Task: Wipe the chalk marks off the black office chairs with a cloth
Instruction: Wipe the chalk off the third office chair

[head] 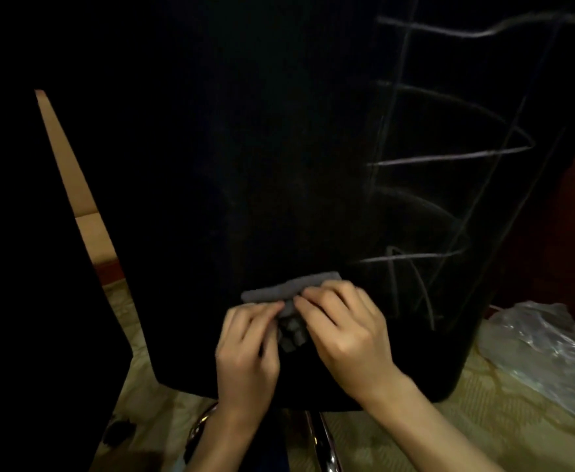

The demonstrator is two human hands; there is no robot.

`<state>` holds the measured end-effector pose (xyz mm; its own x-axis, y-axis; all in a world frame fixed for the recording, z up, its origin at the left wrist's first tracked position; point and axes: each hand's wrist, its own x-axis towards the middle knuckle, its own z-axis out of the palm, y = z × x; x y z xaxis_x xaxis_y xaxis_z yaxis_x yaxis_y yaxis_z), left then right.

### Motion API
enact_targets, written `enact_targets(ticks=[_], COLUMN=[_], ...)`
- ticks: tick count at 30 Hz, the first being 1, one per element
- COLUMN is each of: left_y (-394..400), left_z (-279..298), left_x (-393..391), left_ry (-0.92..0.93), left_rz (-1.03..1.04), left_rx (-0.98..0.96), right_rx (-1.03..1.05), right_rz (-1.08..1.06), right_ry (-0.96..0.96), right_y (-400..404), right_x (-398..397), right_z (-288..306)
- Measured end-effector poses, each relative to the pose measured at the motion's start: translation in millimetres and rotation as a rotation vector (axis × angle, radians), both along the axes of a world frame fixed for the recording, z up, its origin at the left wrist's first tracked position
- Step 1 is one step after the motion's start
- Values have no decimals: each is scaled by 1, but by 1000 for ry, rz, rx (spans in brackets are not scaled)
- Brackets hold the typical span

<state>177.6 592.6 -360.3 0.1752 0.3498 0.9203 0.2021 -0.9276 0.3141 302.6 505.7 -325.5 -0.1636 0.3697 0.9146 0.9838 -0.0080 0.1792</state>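
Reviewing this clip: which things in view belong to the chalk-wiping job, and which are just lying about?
Job:
- grey folded cloth, pinched by left hand and right hand
- black fabric chair back
- pale chalk lines on its right side

Lying about:
- crumpled clear plastic bag
- patterned beige carpet

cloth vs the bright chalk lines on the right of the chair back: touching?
Apart. In the head view the cloth, pinched by the left hand and right hand, sits left of the chalk lines, with bare black chair back between.
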Motion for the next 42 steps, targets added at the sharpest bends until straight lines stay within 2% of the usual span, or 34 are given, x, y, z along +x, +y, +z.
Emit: enact_targets(ticks=[3,7,10,14,16,18,22,24,26,30,33,36,39,42], left_y=[-2,-4,-6,-22,-26,-28,-36,-38,-35,-21,-17,-22,-27,-28], left_z=[43,104,85,14,5,24,107,135,131,63,57,90,138,171], left_x=[11,30,43,49,51,56,69,77,78,60,53,57,63,70], left_ry=[-131,-277,-267,-36,30,30,-89,-139,-106,81,133,81,-29,-59], left_rz=[20,59,63,-23,-61,-78,-65,-49,-19,26,35,6,-16,11], left_rx=[32,105,73,93,114,122,192,212,236,331,353,392,433,450], right_rx=[107,277,274,119,67,95,325,423,423,259,168,198,357,442], right_rz=[27,-2,-27,-59,-76,-72,-70,-100,-104,-110,-101,-69,-61,-101], right_ry=[-98,-74,-6,157,214,231,219,234,272,354,354,313,262,247], right_y=[2,3,2,-22,-32,-34,-32,-29,-27,-30,-33,-36,-40,-39], right_x=[4,10,15,35,40,43,47,47,45,41,37,42,48,52], right_z=[53,109,86,-1,-23,-10,76,100,90,16,-5,24,86,131])
